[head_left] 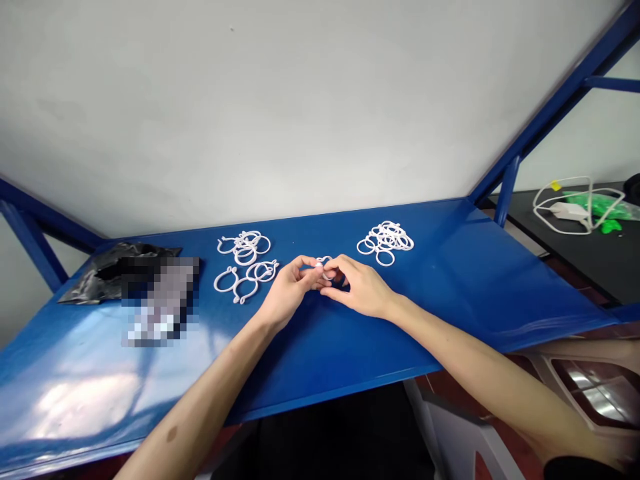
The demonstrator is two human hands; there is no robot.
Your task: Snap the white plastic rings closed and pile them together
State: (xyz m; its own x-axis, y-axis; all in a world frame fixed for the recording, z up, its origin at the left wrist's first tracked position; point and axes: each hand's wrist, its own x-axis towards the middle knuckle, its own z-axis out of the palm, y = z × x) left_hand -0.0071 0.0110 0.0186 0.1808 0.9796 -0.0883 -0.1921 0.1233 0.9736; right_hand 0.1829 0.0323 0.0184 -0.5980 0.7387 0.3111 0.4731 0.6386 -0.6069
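Between my two hands, just above the blue table, is a white curtain ring (325, 259), partly covered by fingers. My left hand (295, 283) pinches its left side, thumb and fingers pressed together. On its other side, my right hand (357, 283) has its fingers bent round the ring. To the left of my hands lie several white curtain rings (246, 248), some with an opening and small eyelets at the ends. A tighter heap of white rings (387, 239) rests to the right, beyond my right hand.
The blue table (325, 360) meets a pale wall (300, 120) at the back. A black plastic bag (105, 267) and a blurred-out object (167, 293) lie on the left. Blue frame posts (507, 190) stand at both sides. A white cable (590, 200) lies on a dark surface at far right.
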